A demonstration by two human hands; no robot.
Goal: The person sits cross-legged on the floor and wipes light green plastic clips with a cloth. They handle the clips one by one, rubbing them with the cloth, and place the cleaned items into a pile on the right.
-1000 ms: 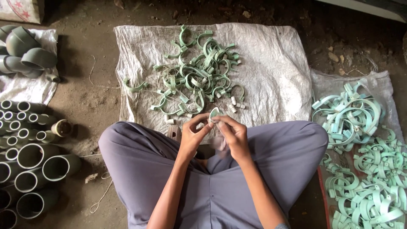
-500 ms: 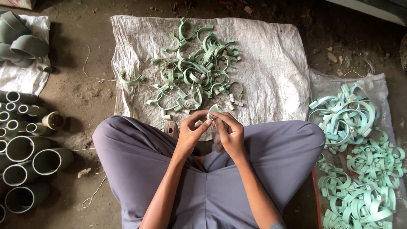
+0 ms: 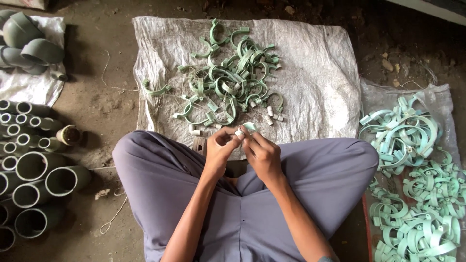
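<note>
Both hands together at centre frame: left hand (image 3: 219,148) and right hand (image 3: 262,153), fingers closed on one small pale green clip (image 3: 248,127), raised close for working, just below the clip heap (image 3: 228,82) on the sack (image 3: 315,73)

Soft, even daylight, dim upper corners, faint shadows, sharp focus, slight wide-angle edge bending.

Grey pipe sockets (image 3: 29,170) stood clustered at the left, grey elbow fittings (image 3: 29,41) lay on a white cloth (image 3: 34,90), loose string (image 3: 114,218) trailed over the dirt floor (image 3: 104,99).
</note>
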